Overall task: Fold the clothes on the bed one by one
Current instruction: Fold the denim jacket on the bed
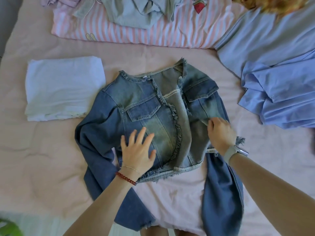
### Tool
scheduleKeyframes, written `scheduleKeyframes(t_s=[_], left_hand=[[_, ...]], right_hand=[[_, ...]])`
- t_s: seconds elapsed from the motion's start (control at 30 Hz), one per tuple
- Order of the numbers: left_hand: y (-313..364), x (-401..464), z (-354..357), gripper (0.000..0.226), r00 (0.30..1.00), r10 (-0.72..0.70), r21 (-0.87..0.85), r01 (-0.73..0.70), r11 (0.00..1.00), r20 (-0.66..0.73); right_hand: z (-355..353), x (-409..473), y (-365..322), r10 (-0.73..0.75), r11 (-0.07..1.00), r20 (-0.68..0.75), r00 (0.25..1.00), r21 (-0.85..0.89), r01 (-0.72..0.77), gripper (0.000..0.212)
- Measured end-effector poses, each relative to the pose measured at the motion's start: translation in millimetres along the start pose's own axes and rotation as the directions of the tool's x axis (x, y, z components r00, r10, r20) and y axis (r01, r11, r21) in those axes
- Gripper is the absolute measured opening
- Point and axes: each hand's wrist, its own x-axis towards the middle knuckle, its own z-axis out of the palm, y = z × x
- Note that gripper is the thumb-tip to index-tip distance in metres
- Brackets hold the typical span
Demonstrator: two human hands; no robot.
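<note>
A cropped denim jacket with frayed edges lies front up and open in the middle of the pink bed. Both its sleeves hang down toward me. My left hand lies flat with spread fingers on the jacket's left front panel. My right hand pinches the edge of the right front panel, which is turned back so the grey inside shows. A folded white garment lies to the jacket's left.
A crumpled light blue garment lies at the right. At the far side a pink striped pillow carries a grey-green garment and a lilac one. A green leaf shows at the bottom left.
</note>
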Motion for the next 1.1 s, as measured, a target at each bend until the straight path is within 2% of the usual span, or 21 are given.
scheduleKeyframes(t_s=[0.07,0.1,0.17,0.2,0.23,0.3,0.33,0.37,0.4,0.47,0.57,0.6,0.63,0.7,0.73,0.8,0.87,0.93,0.97,1.03,1.1], left_hand=[[12,7,9,0.053,0.977,-0.032,-0.175,0.071,0.982,0.213],[15,13,10,0.049,0.947,-0.077,-0.282,0.17,0.944,0.313],[18,26,5,0.039,0.935,-0.155,-0.567,0.319,0.759,0.318],[17,32,-3,0.038,0.926,-0.217,-0.727,0.376,0.575,0.308],[17,37,-12,0.04,0.898,-0.256,-0.846,0.429,0.316,0.359],[14,46,-24,0.048,0.85,-0.18,-0.867,0.469,-0.166,0.495],[14,49,-28,0.052,0.841,-0.119,-0.826,0.475,-0.302,0.528],[15,52,-30,0.054,0.834,-0.063,-0.793,0.494,-0.357,0.548],[20,55,-30,0.054,0.826,-0.032,-0.78,0.517,-0.352,0.562],[37,64,-29,0.05,0.798,-0.056,-0.783,0.57,-0.249,0.6],[59,85,-27,0.036,0.772,-0.305,-0.805,0.593,0.032,0.557],[62,93,-28,0.034,0.774,-0.375,-0.819,0.57,0.06,0.511],[63,101,-28,0.033,0.774,-0.386,-0.842,0.539,-0.015,0.502],[67,111,-33,0.038,0.75,-0.287,-0.803,0.542,-0.249,0.595],[69,114,-35,0.037,0.749,-0.241,-0.782,0.547,-0.301,0.617],[72,117,-37,0.016,0.789,-0.244,-0.825,0.52,-0.222,0.563],[74,118,-42,0.021,0.845,-0.338,-0.907,0.413,-0.082,0.415],[77,114,-46,0.024,0.866,-0.431,-0.953,0.299,0.039,0.254],[80,110,-49,0.023,0.857,-0.473,-0.966,0.256,0.045,0.205],[87,99,-53,0.02,0.851,-0.502,-0.987,0.153,-0.044,0.154],[94,83,-52,0.021,0.864,-0.495,-0.995,0.055,-0.082,0.089]], right_hand=[[-21,4,-8,0.071,0.985,-0.126,0.989,0.165,-0.05,0.027],[-34,3,-14,0.043,0.969,-0.219,0.975,0.248,0.013,0.025],[-58,-9,-29,-0.161,0.876,-0.294,0.942,0.397,0.273,0.021],[-66,-18,-38,-0.314,0.79,-0.234,0.92,0.473,0.39,0.021],[-68,-28,-44,-0.441,0.719,-0.129,0.888,0.541,0.436,0.022],[-62,-44,-44,-0.529,0.669,0.027,0.848,0.629,0.397,0.023],[-55,-48,-38,-0.485,0.673,-0.005,0.875,0.637,0.377,0.024],[-48,-50,-27,-0.392,0.699,-0.068,0.918,0.627,0.345,0.026],[-41,-51,-14,-0.273,0.741,-0.109,0.956,0.61,0.281,0.029],[-26,-51,16,-0.081,0.812,-0.023,0.996,0.578,0.079,0.038],[3,-60,51,-0.065,0.875,0.29,0.955,0.477,-0.085,0.064],[11,-62,57,-0.082,0.884,0.337,0.938,0.46,-0.088,0.073],[16,-63,60,-0.092,0.897,0.347,0.934,0.436,-0.074,0.081],[23,-59,62,-0.102,0.945,0.328,0.939,0.326,-0.011,0.092],[25,-57,62,-0.105,0.968,0.32,0.942,0.248,0.023,0.093],[26,-55,62,-0.13,0.982,0.282,0.951,0.168,0.085,0.082],[20,-53,64,-0.162,0.967,0.183,0.97,0.223,0.12,0.057],[1,-51,70,-0.079,0.932,0.05,0.996,0.357,0.056,0.045],[-11,-50,74,-0.01,0.899,-0.007,1.0,0.437,0.012,0.048],[-40,-46,83,0.079,0.81,-0.106,0.991,0.586,-0.002,0.054],[-67,-45,90,0.03,0.781,-0.276,0.961,0.606,0.15,0.055]])
